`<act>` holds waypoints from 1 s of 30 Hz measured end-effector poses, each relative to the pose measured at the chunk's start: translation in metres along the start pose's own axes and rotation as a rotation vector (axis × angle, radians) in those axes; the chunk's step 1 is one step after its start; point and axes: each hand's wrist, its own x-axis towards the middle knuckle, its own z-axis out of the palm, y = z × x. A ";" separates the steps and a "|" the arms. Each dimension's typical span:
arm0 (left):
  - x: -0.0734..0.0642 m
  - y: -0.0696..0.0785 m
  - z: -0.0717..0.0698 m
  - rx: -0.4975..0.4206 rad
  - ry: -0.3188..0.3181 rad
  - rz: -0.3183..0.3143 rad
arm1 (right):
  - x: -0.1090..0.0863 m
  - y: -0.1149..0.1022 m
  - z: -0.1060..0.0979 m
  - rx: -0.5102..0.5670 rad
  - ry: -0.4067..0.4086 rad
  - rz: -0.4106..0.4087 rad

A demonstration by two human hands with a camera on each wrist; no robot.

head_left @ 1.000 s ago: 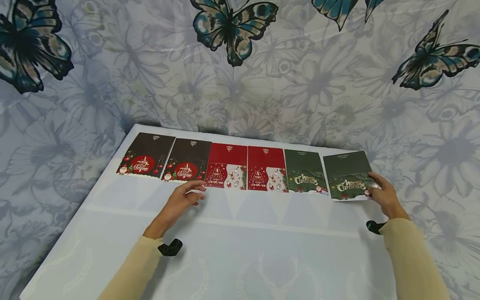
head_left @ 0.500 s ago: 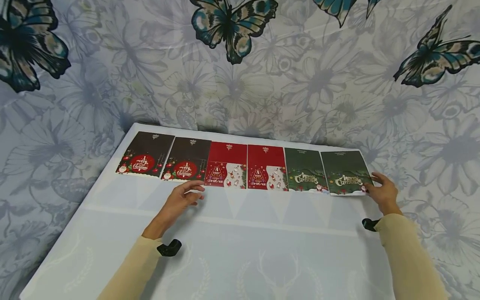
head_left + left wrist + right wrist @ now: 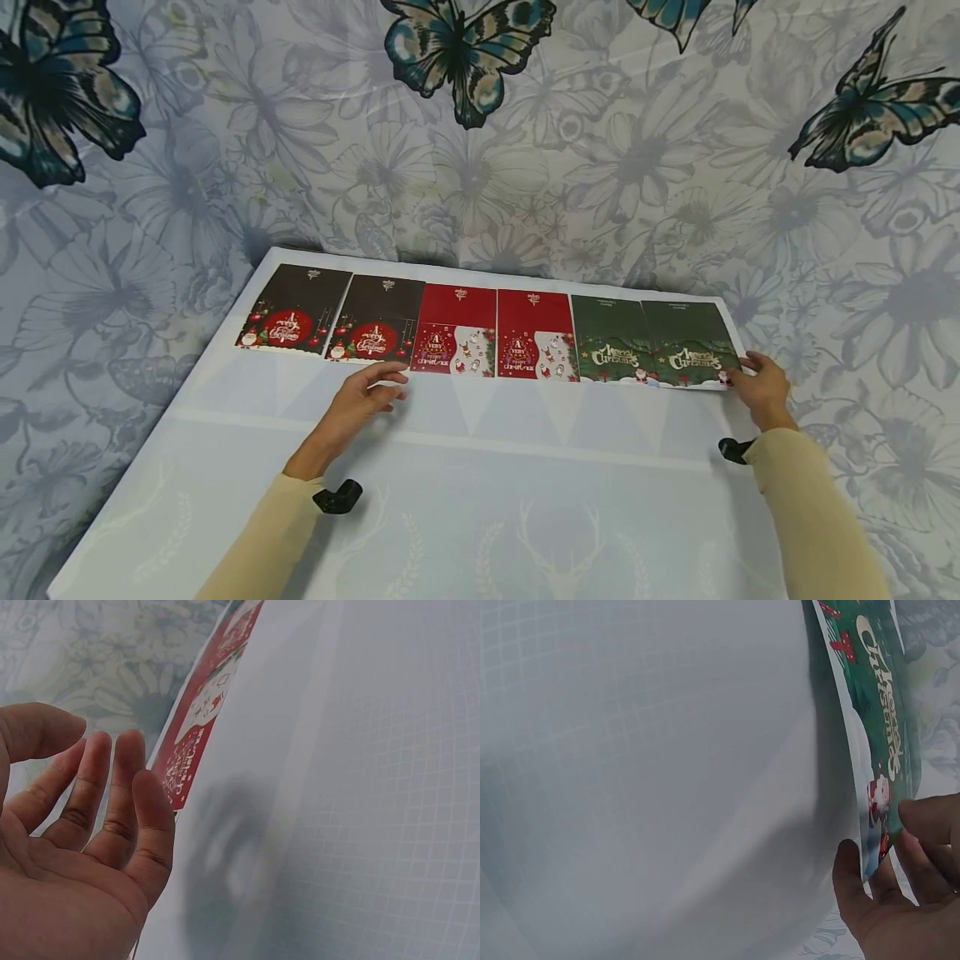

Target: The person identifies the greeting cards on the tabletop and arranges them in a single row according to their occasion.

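My right hand pinches the lower right corner of a green Christmas card at the row's right end. In the right wrist view, its thumb lies over the corner of that card and other fingers are beneath. A second green card lies directly left, its edge meeting or under the held one. Two red cards fill the middle of the row, and two dark cards the left. My left hand, fingers loosely bent and holding nothing, hovers near the first red card.
The cards line the far edge of a white table with faint printed patterns. Behind it hangs a floral cloth with large butterflies. Both wrists carry a small black device.
My right hand has brought the rightmost green card left and away from me, straightening it against its neighbour and closing the gap. My left hand has stayed nearly still.
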 end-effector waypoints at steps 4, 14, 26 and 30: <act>0.001 -0.001 0.000 -0.002 -0.002 0.006 | 0.000 -0.001 0.001 0.012 0.001 0.023; -0.001 -0.002 -0.002 0.004 -0.004 0.022 | 0.000 0.002 0.002 -0.018 0.019 0.044; 0.000 0.000 -0.002 0.016 -0.016 0.003 | -0.009 0.011 -0.001 -0.018 0.029 0.054; 0.000 0.002 -0.002 0.085 0.007 0.004 | -0.015 0.013 0.002 -0.031 0.061 0.047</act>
